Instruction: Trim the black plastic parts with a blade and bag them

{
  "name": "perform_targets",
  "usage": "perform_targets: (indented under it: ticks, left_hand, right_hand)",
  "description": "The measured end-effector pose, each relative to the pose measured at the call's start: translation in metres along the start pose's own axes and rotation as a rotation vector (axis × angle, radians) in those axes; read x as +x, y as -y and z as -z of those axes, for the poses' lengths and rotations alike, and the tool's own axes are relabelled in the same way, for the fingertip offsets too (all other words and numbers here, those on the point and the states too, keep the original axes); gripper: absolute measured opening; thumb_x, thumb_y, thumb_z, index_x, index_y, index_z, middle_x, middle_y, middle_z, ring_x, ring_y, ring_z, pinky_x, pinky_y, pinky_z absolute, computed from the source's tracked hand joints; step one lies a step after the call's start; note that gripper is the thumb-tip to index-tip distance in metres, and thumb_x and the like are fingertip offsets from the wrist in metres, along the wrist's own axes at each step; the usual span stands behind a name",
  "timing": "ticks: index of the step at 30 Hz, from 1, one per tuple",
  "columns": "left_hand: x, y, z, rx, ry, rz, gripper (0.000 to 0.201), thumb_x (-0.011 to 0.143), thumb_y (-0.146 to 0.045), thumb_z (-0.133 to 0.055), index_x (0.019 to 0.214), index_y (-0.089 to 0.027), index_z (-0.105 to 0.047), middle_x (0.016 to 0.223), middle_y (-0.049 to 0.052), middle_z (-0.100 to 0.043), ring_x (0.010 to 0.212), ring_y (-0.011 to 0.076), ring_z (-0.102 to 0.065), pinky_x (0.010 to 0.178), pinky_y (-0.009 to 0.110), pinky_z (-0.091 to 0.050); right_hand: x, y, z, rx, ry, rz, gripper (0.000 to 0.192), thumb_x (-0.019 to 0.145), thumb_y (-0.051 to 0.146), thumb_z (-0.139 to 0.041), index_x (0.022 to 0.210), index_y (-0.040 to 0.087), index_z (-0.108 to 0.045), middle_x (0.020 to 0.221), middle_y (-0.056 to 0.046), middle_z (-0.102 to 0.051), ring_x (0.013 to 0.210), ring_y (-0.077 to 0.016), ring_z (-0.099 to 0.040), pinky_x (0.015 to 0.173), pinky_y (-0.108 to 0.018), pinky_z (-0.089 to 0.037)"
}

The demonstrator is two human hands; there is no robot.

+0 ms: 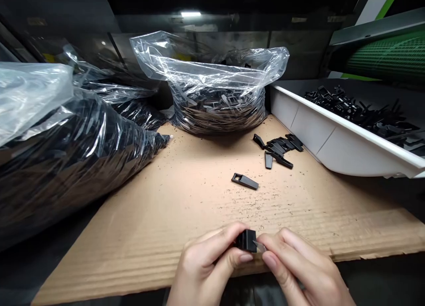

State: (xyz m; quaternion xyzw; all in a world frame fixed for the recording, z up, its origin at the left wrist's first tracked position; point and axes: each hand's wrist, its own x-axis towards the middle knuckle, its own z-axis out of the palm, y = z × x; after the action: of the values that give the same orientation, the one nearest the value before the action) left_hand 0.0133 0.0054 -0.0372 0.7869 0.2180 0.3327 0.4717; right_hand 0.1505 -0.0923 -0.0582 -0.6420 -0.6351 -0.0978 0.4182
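Observation:
My left hand (207, 264) pinches a small black plastic part (246, 240) between thumb and fingers, low in the view over the near edge of the cardboard sheet (166, 208). My right hand (299, 268) holds a thin metal blade (259, 246) whose tip touches the part's right side. A single black plastic piece (245, 181) lies alone on the cardboard in front of my hands. Farther right a small heap of the same black pieces (280, 149) rests on the cardboard.
An open clear bag of black parts (215, 93) stands at the back centre. Large filled plastic bags (66, 142) crowd the left. A white tray (332, 138) holding several black pieces lies at the right, under a green machine (388, 54). Small shavings speckle the cardboard.

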Motion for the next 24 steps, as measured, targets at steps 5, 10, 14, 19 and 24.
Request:
perform_targets:
  ticks: [5,10,14,19,24]
  left_hand:
    - [0.0,-0.002,0.003,-0.012,0.03,0.036,0.011,0.079,-0.017,-0.059,0.085,-0.022,-0.066,0.085,-0.005,-0.066,0.072,0.0068,-0.059,0.066,0.008,-0.043]
    - [0.0,0.0,0.001,-0.027,0.012,-0.019,0.026,0.078,-0.007,-0.056,0.093,-0.026,-0.065,0.095,-0.008,-0.065,0.085,0.0048,-0.06,0.074,0.004,-0.042]
    - [-0.001,0.003,0.0,-0.012,-0.004,-0.082,0.038,0.077,-0.002,-0.056,0.1,-0.031,-0.062,0.099,-0.012,-0.064,0.09,0.0019,-0.058,0.08,0.001,-0.039]
    - [-0.001,0.003,0.001,-0.052,-0.005,-0.145,0.043,0.077,0.0,-0.054,0.101,-0.034,-0.06,0.099,-0.015,-0.063,0.088,0.0002,-0.058,0.079,0.0,-0.039]
    - [0.0,0.001,0.0,-0.021,-0.009,-0.132,0.033,0.077,-0.003,-0.056,0.096,-0.03,-0.063,0.095,-0.012,-0.065,0.082,0.0011,-0.06,0.074,0.0,-0.041]
  right_hand:
    - [0.001,-0.001,0.007,0.046,0.019,-0.036,0.019,0.087,0.017,-0.045,0.104,0.022,-0.052,0.075,0.0,-0.055,0.067,-0.0088,-0.057,0.06,-0.016,-0.045]
    - [0.004,0.011,0.002,0.445,0.011,-0.286,0.017,0.091,0.017,-0.036,0.087,0.023,-0.051,0.064,0.006,-0.051,0.054,-0.0043,-0.047,0.053,-0.015,-0.036]
    - [0.007,0.019,-0.004,0.47,0.045,-0.371,0.023,0.092,0.022,-0.036,0.072,0.019,-0.046,0.06,0.005,-0.042,0.054,-0.0054,-0.04,0.053,-0.019,-0.028]
    - [0.009,0.019,-0.004,0.5,0.065,-0.393,0.022,0.092,0.023,-0.035,0.073,0.02,-0.046,0.061,0.005,-0.041,0.056,-0.0056,-0.04,0.056,-0.02,-0.027]
    - [0.013,0.014,0.001,0.483,0.146,-0.33,0.025,0.091,0.023,-0.034,0.068,0.018,-0.042,0.058,0.005,-0.038,0.052,-0.0053,-0.037,0.051,-0.017,-0.028]
